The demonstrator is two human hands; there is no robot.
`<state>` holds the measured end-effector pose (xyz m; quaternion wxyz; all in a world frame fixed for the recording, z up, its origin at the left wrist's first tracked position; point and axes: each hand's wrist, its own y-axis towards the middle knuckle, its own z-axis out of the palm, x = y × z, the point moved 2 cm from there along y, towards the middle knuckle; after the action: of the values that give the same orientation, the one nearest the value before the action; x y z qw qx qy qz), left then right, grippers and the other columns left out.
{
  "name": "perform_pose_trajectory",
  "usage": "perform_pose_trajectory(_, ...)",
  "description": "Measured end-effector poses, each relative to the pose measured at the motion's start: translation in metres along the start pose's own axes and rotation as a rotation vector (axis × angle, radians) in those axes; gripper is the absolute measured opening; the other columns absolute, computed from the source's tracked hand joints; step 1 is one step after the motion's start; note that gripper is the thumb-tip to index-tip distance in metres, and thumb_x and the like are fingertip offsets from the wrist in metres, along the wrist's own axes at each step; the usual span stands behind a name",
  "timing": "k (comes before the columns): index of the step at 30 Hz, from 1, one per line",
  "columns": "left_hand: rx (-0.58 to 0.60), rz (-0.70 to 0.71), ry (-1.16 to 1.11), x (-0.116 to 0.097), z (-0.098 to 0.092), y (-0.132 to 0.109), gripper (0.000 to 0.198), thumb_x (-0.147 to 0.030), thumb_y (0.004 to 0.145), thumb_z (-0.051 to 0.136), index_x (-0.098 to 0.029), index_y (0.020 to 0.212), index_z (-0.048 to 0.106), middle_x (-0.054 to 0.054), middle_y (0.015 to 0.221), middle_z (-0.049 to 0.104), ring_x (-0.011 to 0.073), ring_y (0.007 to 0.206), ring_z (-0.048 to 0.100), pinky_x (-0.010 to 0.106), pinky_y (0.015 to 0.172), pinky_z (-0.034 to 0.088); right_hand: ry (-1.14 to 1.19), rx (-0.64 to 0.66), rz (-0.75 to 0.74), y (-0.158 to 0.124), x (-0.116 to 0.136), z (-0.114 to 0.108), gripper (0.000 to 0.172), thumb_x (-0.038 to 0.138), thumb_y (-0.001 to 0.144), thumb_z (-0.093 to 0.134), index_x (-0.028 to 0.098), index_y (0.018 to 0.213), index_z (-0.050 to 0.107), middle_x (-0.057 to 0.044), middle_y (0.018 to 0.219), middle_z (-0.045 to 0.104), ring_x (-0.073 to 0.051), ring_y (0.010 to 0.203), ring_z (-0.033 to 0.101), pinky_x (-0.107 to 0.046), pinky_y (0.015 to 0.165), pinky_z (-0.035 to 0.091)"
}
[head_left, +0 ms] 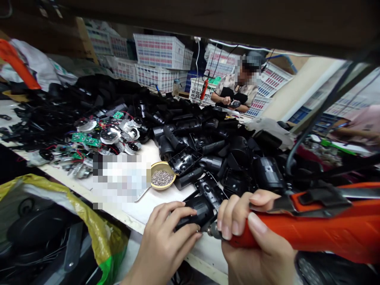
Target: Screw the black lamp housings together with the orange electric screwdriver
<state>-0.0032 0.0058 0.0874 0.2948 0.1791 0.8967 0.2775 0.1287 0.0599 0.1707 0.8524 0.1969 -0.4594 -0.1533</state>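
Observation:
My right hand [252, 229] is wrapped round an orange electric screwdriver [308, 229], its tip pointing left. With its fingers curled over a black plastic housing [198, 209], my left hand [170, 233] holds the part near the table's front edge. The screwdriver's tip is close to my left fingertips, at the near side of the housing; whether it touches a screw cannot be made out. An open black housing shell [209, 188] lies just behind. Beyond my left hand stands a yellow bowl [153, 183] of small metal screws.
Black plastic parts [184, 126] are heaped across the table. Wired circuit boards [86, 139] lie to the left, and a yellow sack [97, 229] of black parts stands at front left. A person [237, 87] works across the table near stacked crates [160, 51]. A shelf [208, 19] hangs overhead.

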Motion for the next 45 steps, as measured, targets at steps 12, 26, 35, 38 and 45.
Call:
perform_pose_trajectory(12, 0.303, -0.045, 0.075, 0.020, 0.022, -0.012, 0.093, -0.011, 0.077, 0.085, -0.037, 0.154, 0.041, 0.012, 0.154, 0.051, 0.0357, 0.134, 0.053, 0.060, 0.103, 0.057, -0.070, -0.115, -0.059, 0.007, 0.008, -0.019, 0.010, 0.019, 0.078, 0.066, 0.021, 0.089, 0.066, 0.006, 0.049, 0.052, -0.010, 0.039, 0.046, -0.022, 0.044, 0.044)
perform_pose_trajectory(26, 0.372, -0.336, -0.186, 0.017, 0.014, -0.011, 0.071, -0.028, 0.094, 0.064, -0.048, 0.155, 0.035, 0.006, 0.150, 0.049, 0.0308, 0.137, 0.053, 0.056, 0.112, 0.052, 0.018, -0.065, 0.000, 0.001, -0.005, -0.007, 0.010, 0.019, 0.083, 0.064, 0.022, 0.092, 0.065, 0.007, 0.052, 0.052, -0.010, 0.041, 0.047, -0.021, 0.045, 0.047)
perform_pose_trajectory(35, 0.409, -0.405, -0.255, 0.017, 0.014, -0.013, 0.068, -0.032, 0.095, 0.062, -0.051, 0.154, 0.036, 0.003, 0.150, 0.047, 0.0295, 0.139, 0.050, 0.055, 0.116, 0.048, 0.030, -0.084, 0.011, 0.000, -0.010, -0.003, 0.008, 0.018, 0.082, 0.066, 0.021, 0.090, 0.065, 0.006, 0.051, 0.052, -0.009, 0.041, 0.047, -0.019, 0.044, 0.046)
perform_pose_trajectory(38, 0.405, -0.408, -0.265, 0.017, 0.015, -0.012, 0.069, -0.031, 0.094, 0.062, -0.052, 0.154, 0.035, 0.003, 0.150, 0.046, 0.0297, 0.139, 0.049, 0.055, 0.116, 0.048, 0.026, -0.085, 0.003, 0.002, -0.012, -0.003, 0.009, 0.017, 0.082, 0.066, 0.021, 0.090, 0.066, 0.006, 0.051, 0.052, -0.009, 0.041, 0.047, -0.020, 0.045, 0.047)
perform_pose_trajectory(45, 0.403, -0.417, -0.274, 0.018, 0.014, -0.011, 0.068, -0.031, 0.095, 0.061, -0.053, 0.154, 0.034, 0.002, 0.150, 0.045, 0.0283, 0.139, 0.048, 0.054, 0.116, 0.047, -0.007, -0.073, -0.009, 0.002, -0.015, -0.002, 0.007, 0.018, 0.084, 0.064, 0.020, 0.091, 0.063, 0.007, 0.052, 0.053, -0.009, 0.041, 0.047, -0.020, 0.044, 0.046)
